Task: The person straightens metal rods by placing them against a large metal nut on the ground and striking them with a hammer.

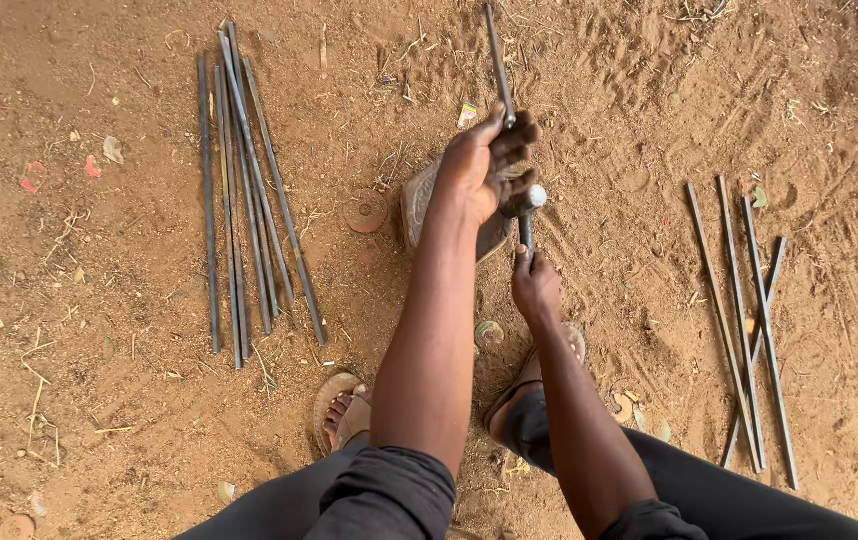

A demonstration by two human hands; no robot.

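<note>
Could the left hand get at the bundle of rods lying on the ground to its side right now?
Probably not at once: the left hand is closed around a rod. The ground between it and the bundle of rods looks clear.

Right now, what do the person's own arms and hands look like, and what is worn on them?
Both arms are bare from above the elbow down. The left hand and right hand wear no gloves; no rings, watch or bands show. Dark fabric, perhaps rolled sleeves, bunches at the bottom edge. Sandals are on the feet.

Rod bundle [249,190] left of hands, loose rods [749,320] right.
</note>
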